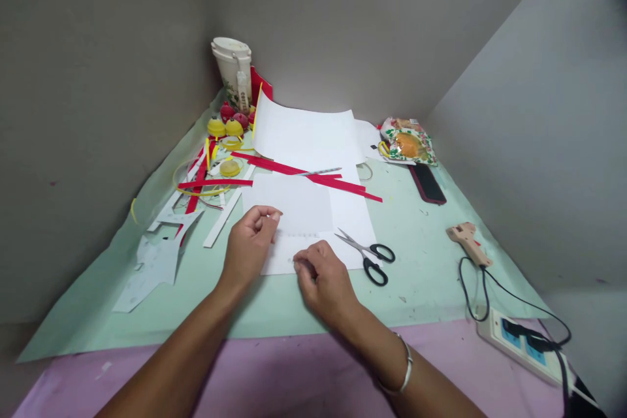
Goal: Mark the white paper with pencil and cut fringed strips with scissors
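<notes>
My left hand (pixel 251 240) pinches the near left edge of a white paper sheet (pixel 298 209) that lies on the pale green mat (pixel 421 274). My right hand (pixel 323 281) presses its fingertips on the same sheet's near edge, fingers curled. A row of small marks runs across the paper between the two hands. Black-handled scissors (pixel 369 255) lie just right of my right hand, blades partly apart.
A larger white sheet (pixel 306 134) and red paper strips (pixel 313 177) lie behind. Yellow and red scraps (pixel 223 144) and a lidded cup (pixel 232 72) sit at back left. A glue gun (pixel 467 240), power strip (pixel 524 343), dark phone (pixel 427 183) and snack packet (pixel 410 144) are on the right.
</notes>
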A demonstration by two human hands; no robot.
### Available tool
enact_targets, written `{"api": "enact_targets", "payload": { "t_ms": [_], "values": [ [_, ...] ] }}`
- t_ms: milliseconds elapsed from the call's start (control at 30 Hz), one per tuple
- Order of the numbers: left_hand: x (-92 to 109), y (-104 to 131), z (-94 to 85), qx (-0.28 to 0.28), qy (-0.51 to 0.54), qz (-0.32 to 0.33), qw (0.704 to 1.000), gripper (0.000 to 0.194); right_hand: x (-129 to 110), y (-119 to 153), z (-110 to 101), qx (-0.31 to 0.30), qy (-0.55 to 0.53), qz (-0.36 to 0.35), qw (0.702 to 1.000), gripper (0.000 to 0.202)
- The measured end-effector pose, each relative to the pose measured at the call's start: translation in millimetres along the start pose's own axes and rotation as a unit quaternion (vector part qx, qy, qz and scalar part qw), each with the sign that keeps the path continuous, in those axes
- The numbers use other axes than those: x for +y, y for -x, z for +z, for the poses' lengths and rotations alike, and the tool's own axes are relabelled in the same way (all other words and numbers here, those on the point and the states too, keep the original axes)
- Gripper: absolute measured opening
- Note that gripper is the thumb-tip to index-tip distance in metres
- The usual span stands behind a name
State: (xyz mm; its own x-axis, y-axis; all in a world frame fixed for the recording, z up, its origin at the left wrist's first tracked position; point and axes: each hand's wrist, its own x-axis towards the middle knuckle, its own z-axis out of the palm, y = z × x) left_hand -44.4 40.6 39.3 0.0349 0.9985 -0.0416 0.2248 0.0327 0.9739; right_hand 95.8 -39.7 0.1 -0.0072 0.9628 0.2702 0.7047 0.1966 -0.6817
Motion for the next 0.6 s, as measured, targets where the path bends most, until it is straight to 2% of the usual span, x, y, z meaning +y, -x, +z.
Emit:
{"api": "enact_targets", "payload": {
  "t_ms": [433, 600],
  "values": [
    [-1.2, -1.6, -2.9, -0.018, -0.019, 0.008, 1.0, 0.02, -2.4, 1.9, 1.0, -0.013, 0.037, -0.025, 0.999, 0.019],
    [-0.9, -1.7, -2.2, -0.015, -0.02, 0.008, 1.0, 0.018, -2.1, 1.5, 0.4, -0.005, 0.011, -0.023, 1.0, 0.018]
  ]
}}
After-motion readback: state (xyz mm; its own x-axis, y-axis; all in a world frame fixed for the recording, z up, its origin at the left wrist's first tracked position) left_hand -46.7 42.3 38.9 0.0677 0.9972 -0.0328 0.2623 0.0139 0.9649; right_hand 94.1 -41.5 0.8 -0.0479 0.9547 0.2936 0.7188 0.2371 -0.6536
